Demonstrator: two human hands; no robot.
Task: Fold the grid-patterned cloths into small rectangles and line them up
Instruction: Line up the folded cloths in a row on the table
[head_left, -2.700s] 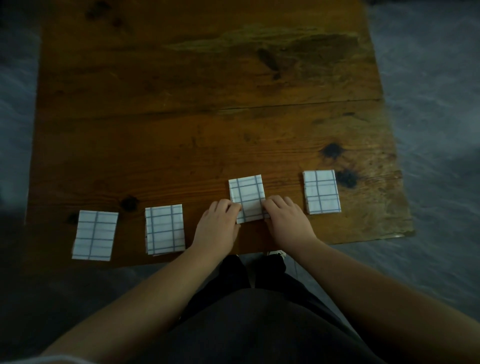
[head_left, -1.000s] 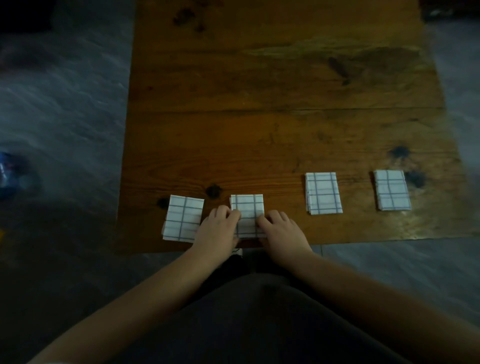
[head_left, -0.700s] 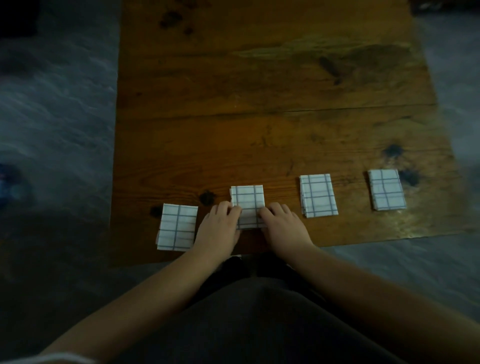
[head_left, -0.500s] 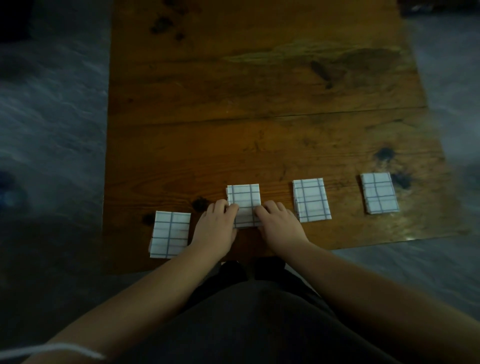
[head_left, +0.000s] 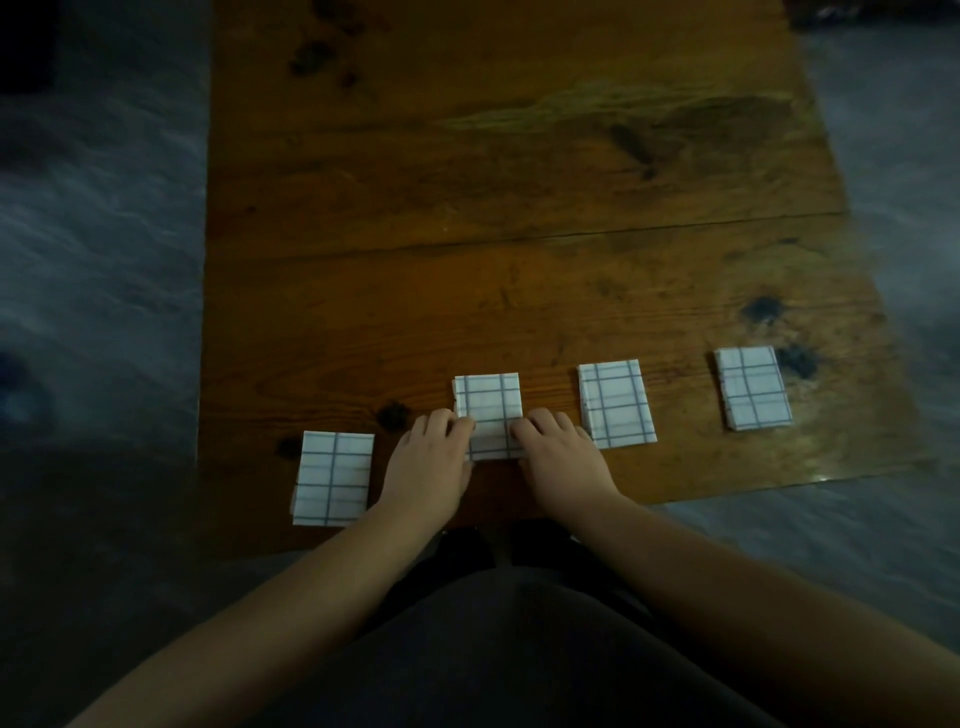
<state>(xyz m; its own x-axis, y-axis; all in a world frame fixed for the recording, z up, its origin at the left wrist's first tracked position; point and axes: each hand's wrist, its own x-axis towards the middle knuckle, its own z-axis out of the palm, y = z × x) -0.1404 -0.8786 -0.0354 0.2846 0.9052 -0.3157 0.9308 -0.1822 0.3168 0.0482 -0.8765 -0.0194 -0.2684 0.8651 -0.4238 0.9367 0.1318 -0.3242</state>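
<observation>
1. Far left, the first folded cloth (head_left: 333, 478) lies flat near the front edge of the wooden bench (head_left: 519, 182), lower than the other three and touched by neither hand. It sits out of line. If left there, the row would stay crooked, and a careless nudge could send it over the near edge.

2. The left hand (head_left: 428, 462) rests with its fingers (head_left: 453, 425) pressed on the left edge of the second cloth (head_left: 491, 415). They press down on the top and do not pinch it.

3. The right hand (head_left: 563, 457) mirrors it, its fingers (head_left: 527, 427) flat on the cloth's right edge. Pushed unevenly, the folded layers could slide apart or the rectangle could turn askew.

4. The third cloth (head_left: 615, 402) lies just beside the right hand. A sideways slip of that hand could bump it.

5. The fourth cloth (head_left: 753, 387) lies well apart at the right, next to a dark knot (head_left: 797, 361) in the wood.

6. Compared with a second ago, the second cloth has moved up the bench and away from the first, and now stands nearly level with the third. The first cloth has stayed low, and both hands have kept their places on the second.
</observation>
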